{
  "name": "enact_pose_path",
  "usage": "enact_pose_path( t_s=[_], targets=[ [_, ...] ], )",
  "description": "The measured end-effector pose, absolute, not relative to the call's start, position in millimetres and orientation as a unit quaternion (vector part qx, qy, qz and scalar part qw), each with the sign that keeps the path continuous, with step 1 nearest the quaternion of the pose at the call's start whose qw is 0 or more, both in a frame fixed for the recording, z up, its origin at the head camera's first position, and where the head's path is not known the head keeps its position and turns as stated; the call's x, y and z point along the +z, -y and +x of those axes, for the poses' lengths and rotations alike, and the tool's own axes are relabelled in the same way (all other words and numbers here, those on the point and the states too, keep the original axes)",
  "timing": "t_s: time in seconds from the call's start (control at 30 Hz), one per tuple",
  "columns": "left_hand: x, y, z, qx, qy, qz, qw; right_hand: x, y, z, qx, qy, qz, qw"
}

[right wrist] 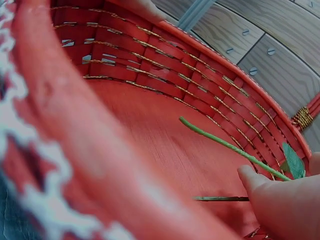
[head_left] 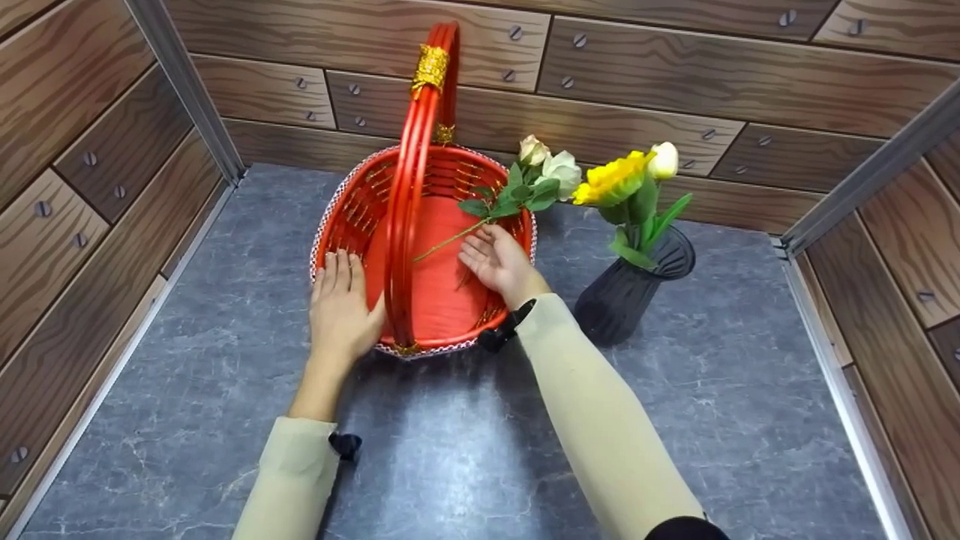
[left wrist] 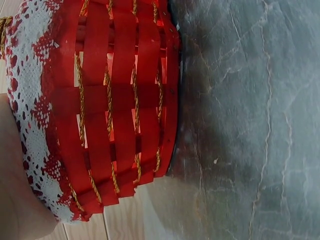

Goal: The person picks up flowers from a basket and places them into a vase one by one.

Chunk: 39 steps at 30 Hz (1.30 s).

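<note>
A red woven basket with a tall arched handle and lace trim stands on the grey floor. My left hand rests on its left rim, fingers straight and thumb spread towards the handle. My right hand reaches over the right side and pinches the green stem of a pale rose. In the right wrist view this stem slants above the basket's red bottom, and a darker stem shows lower beside the hand. A second, cream rose sits beside the first, past the rim.
Right of the basket is a dark ribbed vase, tilted in this view, holding a yellow flower and a white tulip. Wood-patterned panels wall the back and both sides. Grey marbled floor lies in front.
</note>
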State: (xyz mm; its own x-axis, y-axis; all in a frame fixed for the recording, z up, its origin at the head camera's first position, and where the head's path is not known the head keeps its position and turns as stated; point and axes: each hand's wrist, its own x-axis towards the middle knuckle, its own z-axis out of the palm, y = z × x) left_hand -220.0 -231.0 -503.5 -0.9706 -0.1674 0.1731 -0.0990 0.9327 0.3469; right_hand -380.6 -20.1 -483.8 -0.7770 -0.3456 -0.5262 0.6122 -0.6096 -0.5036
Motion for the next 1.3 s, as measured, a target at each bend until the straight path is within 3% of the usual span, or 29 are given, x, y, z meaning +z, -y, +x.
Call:
enact_pose_path(
  t_s=[0.6, 1.03, 1.3],
  targets=[
    [-504.8, 229.3, -221.1, -0.17, 0.978, 0.07, 0.098, -483.6, 21.1, -377.5, -0.889, -0.318, 0.242, 0.224],
    [-505.6, 230.5, -219.4, -0.174, 0.976, 0.073, 0.107, -487.8, 31.3, -364.2, -0.821, -0.539, 0.138, 0.13],
    [-504.6, 230.7, -219.4, -0.174, 0.977, 0.074, 0.097, -482.7, 29.5, -359.2, -0.809, -0.568, 0.094, 0.12]
  ],
)
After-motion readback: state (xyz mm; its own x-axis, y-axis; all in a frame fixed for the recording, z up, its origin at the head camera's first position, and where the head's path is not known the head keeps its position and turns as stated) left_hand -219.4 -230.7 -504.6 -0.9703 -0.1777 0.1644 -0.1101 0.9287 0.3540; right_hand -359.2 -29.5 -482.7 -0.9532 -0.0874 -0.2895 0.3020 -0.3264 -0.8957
